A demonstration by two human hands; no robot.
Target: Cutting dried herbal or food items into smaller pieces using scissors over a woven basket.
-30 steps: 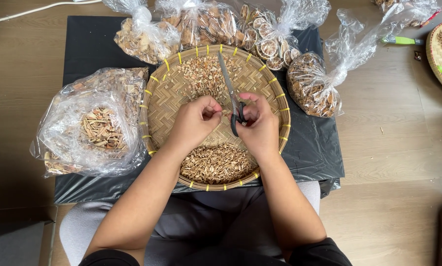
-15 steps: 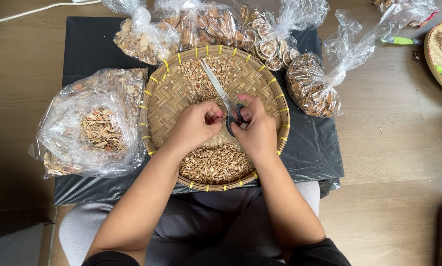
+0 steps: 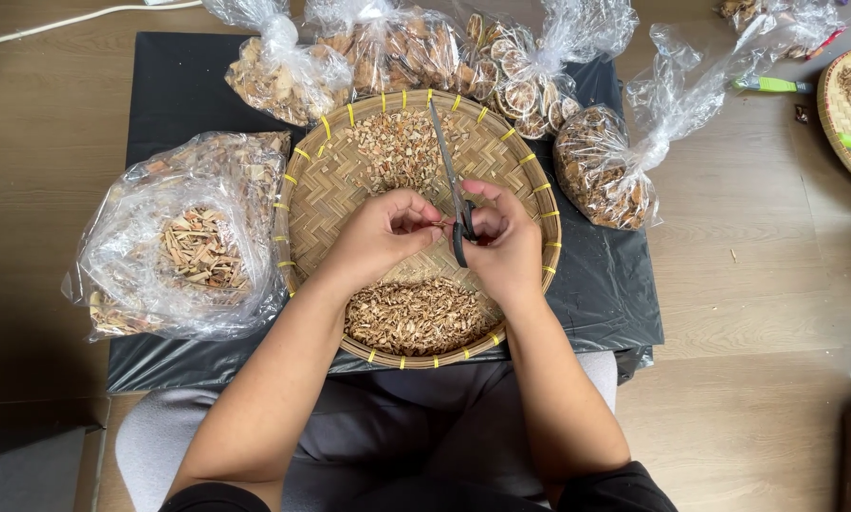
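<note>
Right hand [image 3: 503, 248] is gripping black-handled scissors [image 3: 452, 194], fingers curled closed through the handles, blades pointing away toward the tray's far rim. Left hand [image 3: 383, 232] is pinching a small dried piece at its fingertips, right against the scissor blades. Both hands are hovering over the round woven tray [image 3: 311, 204] with yellow rim ties. Cut chips [image 3: 416, 318] are lying piled in the tray's near part, another pile [image 3: 397, 147] in the far part. Open clear bag of dried sticks [image 3: 193, 246] is sitting just left of the tray on black sheet [image 3: 179, 85]. Tied bags are lining the far side.
</note>
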